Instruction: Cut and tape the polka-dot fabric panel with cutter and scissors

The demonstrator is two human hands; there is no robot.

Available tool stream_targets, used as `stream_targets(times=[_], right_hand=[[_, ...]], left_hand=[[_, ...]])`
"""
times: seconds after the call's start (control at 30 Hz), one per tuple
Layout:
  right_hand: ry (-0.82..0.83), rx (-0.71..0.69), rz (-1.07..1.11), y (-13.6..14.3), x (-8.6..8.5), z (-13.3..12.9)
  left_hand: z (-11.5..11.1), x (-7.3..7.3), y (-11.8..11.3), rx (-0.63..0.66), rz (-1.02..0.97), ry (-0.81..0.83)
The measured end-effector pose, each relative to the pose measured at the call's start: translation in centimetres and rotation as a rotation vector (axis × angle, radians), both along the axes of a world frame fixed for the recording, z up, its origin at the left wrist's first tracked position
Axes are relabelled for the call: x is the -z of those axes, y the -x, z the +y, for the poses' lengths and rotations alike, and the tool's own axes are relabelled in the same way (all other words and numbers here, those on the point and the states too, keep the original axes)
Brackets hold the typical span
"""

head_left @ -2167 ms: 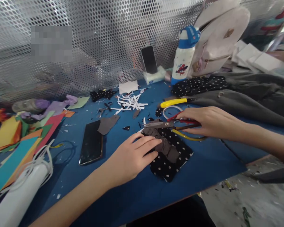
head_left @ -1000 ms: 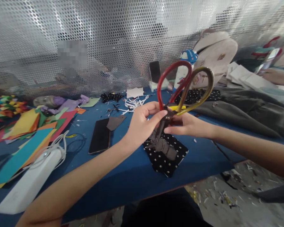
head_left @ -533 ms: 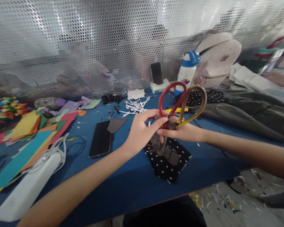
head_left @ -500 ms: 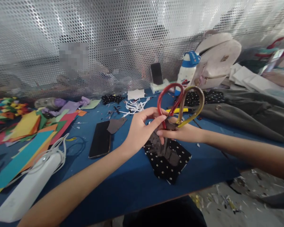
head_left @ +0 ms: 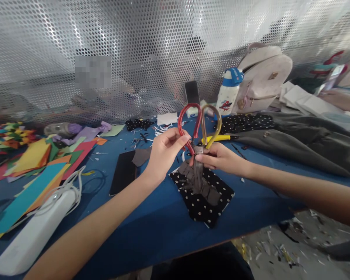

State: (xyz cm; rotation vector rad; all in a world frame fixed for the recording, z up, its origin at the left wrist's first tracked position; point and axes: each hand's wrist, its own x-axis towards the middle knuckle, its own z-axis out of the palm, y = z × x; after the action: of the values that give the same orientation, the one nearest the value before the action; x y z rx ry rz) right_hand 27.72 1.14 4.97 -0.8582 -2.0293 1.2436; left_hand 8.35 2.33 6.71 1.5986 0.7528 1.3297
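Observation:
Upright in front of me are scissors with one red and one yellowish handle loop, blades pointing down. My left hand pinches the lower part of the red loop. Fingers of my right hand close on them around the pivot and upper blades. Directly under the blades lies a black polka-dot cloth with several dark grey scraps on it. Whether the blade tips touch the scraps I cannot tell. A yellow-handled tool lies just behind my right hand.
A black phone partly covered by a grey scrap, a white power strip and coloured paper lie left. Behind stand a water bottle and backpack. Dark grey fabric lies right. A perforated metal panel rises behind.
The scissors have moved left and turned more upright, and their blades now show above the scraps. Both hands have shifted slightly left with them.

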Motion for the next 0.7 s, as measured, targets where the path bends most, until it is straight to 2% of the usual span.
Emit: stream_targets(times=[0.23,0.33,0.4,0.57,0.63,0.7], right_hand=[[-0.118,0.24,0.237,0.1,-0.8,1.0],[-0.231,0.398,0.349,-0.1,-1.6,2.0],[-0.285,0.452,0.419,-0.2,-2.2,2.6],[-0.306,0.41,0.531,1.0,-4.6,2.6],[-0.22,0.319,0.624,1.8,-5.8,2.2],[-0.052,0.226,0.679,2.6,-7.1,1.6]], left_hand=[[-0.1,0.5,0.3,0.022,-0.017,0.05],[-0.5,0.3,0.3,0.034,-0.019,0.049],[-0.6,0.1,0.3,0.043,-0.018,0.04],[-0.6,-1.3,0.7,0.007,-0.012,-0.032],[-0.6,-2.0,0.9,-0.004,-0.012,-0.059],[-0.7,-2.7,1.0,0.002,-0.032,-0.083]])
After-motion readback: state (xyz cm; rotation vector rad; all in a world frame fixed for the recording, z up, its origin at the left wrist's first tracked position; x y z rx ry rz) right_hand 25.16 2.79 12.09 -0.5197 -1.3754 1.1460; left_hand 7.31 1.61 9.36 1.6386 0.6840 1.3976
